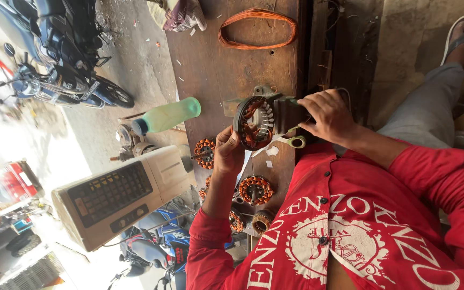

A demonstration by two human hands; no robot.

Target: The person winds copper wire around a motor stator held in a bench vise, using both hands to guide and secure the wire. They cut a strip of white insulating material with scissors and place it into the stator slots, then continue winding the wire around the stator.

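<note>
Two bare hands steady a motor stator (254,122) with copper windings above the wooden worktop (226,64). Left hand (228,152) pinches its rim; right hand (328,114) grips the mount. Loose grip could likely drop it or nick the thin wire.

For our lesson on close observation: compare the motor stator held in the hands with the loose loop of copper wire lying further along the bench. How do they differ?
The stator is a rigid metal ring with copper windings set inside; the wire loop is bare coil with no core. The stator is held on edge between the left hand and right hand; the loop lies flat, untouched, on the workbench. Both show orange-copper wire.
</note>
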